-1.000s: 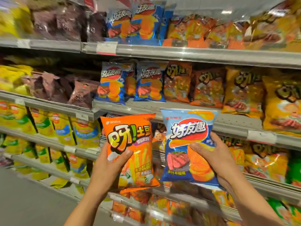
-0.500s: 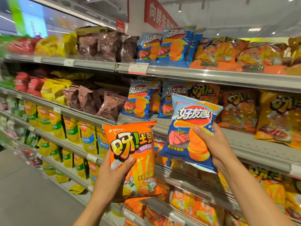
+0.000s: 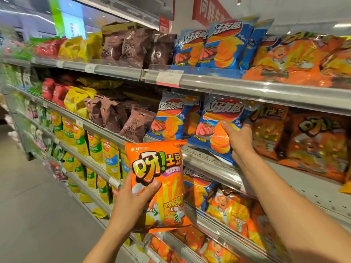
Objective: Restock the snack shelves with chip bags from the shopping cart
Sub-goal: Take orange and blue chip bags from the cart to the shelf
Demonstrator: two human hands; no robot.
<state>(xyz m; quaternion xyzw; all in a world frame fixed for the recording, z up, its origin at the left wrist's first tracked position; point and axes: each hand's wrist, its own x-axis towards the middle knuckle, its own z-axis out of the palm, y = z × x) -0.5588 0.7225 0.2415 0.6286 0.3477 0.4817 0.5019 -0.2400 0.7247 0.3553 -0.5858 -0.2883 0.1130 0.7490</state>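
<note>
Ideally the right hand (image 3: 239, 141), fingers gripping the blue bag (image 3: 218, 126), slides it upright beside the matching bags (image 3: 171, 118); the left hand (image 3: 133, 198) grips the orange bag (image 3: 161, 179).

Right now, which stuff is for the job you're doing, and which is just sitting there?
For the job:
- blue bag, gripped by the right hand at the middle shelf
- orange bag, held by the left hand

Just sitting there:
- brown bags
- yellow bags
- red sign
- price tag

Red hanging sign (image 3: 209, 10), grey aisle floor (image 3: 38, 205)
</note>
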